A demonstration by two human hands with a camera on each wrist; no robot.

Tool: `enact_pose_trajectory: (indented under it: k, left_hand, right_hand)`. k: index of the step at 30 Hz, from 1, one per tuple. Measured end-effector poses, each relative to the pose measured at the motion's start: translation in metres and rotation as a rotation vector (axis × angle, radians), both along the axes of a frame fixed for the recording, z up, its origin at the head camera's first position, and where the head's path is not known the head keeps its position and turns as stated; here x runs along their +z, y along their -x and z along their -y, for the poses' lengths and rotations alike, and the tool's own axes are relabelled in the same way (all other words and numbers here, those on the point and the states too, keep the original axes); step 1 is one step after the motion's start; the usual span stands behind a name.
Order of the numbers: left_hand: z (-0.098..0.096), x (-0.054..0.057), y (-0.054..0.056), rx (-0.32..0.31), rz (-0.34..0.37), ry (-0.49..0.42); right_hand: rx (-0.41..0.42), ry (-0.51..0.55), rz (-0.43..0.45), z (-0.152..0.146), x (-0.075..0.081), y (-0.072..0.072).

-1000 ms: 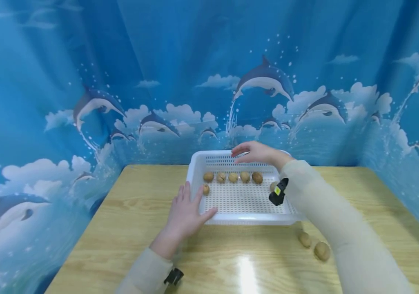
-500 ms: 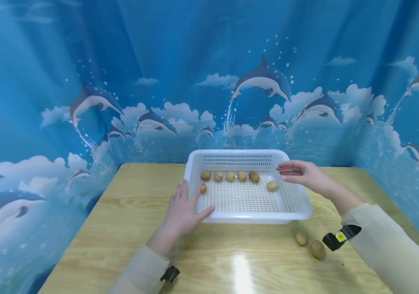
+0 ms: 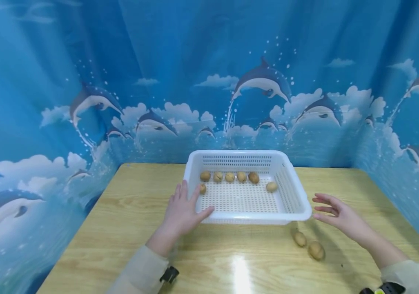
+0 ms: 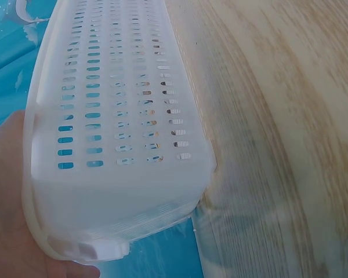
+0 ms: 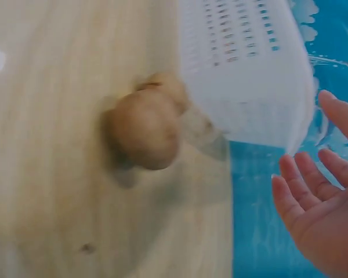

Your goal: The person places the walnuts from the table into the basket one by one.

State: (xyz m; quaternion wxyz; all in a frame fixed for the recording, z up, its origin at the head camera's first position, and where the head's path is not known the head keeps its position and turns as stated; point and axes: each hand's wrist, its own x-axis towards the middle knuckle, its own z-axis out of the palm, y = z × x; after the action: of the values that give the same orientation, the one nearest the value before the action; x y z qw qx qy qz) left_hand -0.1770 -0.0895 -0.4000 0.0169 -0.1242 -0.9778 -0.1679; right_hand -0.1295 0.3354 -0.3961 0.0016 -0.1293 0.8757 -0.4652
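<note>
A white perforated plastic basket (image 3: 246,216) stands on the wooden table. My left hand (image 3: 183,210) rests on its left front corner with fingers spread; in the left wrist view that hand (image 4: 6,202) lies along the rim. Inside, several walnuts (image 3: 229,177) form a row along the back. One more walnut (image 3: 202,188) sits beside the left fingertips, and a paler walnut (image 3: 271,186) lies at the right. My right hand (image 3: 345,220), empty and loosely bent, hovers just off the basket's right front corner. Below it on the table are a smaller walnut (image 3: 299,239) and a larger walnut (image 3: 316,250).
A blue dolphin-print curtain (image 3: 209,81) hangs behind and along both sides of the table (image 3: 139,204). A tiny dark speck (image 3: 342,266) lies on the wood right of the loose walnuts.
My right hand has moved from above the back of the basket out over its right side, then forward and down toward the two loose walnuts. The left hand keeps its place.
</note>
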Motion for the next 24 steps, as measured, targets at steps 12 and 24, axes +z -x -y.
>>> enact_pose_trajectory:
  k: [12, 24]
  left_hand:
    - [0.000, 0.002, -0.001, 0.003, 0.005, 0.012]
    - [-0.001, -0.001, -0.002, 0.003, -0.002, -0.001]
  right_hand:
    - [0.187, -0.097, 0.146, -0.011, -0.043, -0.029]
    - [0.227, -0.200, 0.142, -0.013, -0.052, -0.031]
